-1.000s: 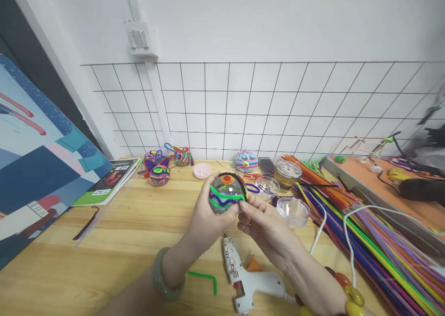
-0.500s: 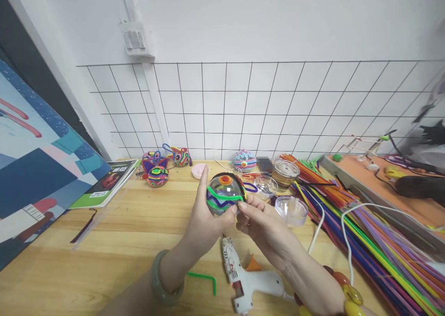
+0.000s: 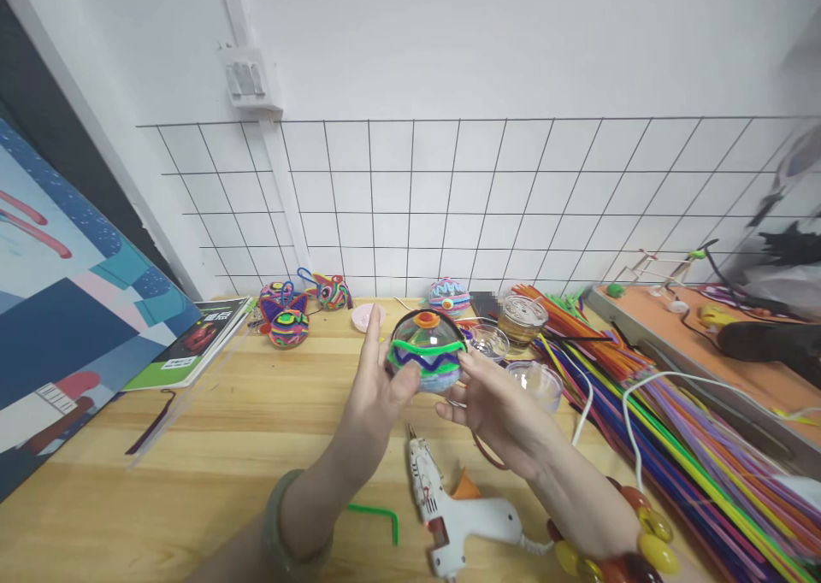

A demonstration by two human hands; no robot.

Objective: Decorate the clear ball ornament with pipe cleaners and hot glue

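A clear plastic ball (image 3: 436,340) decorated with pipe cleaners is held up between my two hands above the table. It has an orange coil on top, a green wavy band and a dark blue zigzag round its front. My left hand (image 3: 378,386) grips its left side, thumb on the front and index finger pointing up. On the right side, my right hand (image 3: 497,395) pinches the ball near the end of the green band. Below my hands lies a white hot glue gun (image 3: 442,506), beside a bent green pipe cleaner piece (image 3: 383,512).
Finished coloured ornaments (image 3: 288,322) and a pink dish (image 3: 368,316) stand at the back. Clear plastic half shells (image 3: 535,384) and a tape roll (image 3: 522,320) are to the right, beside a big bundle of pipe cleaners (image 3: 693,446). A white cord (image 3: 634,429) crosses there. Magazines (image 3: 192,344) lie left.
The ball has shifted right and turned, so the green band and zigzag face me more squarely. My right hand's fingers have opened wider round its side.
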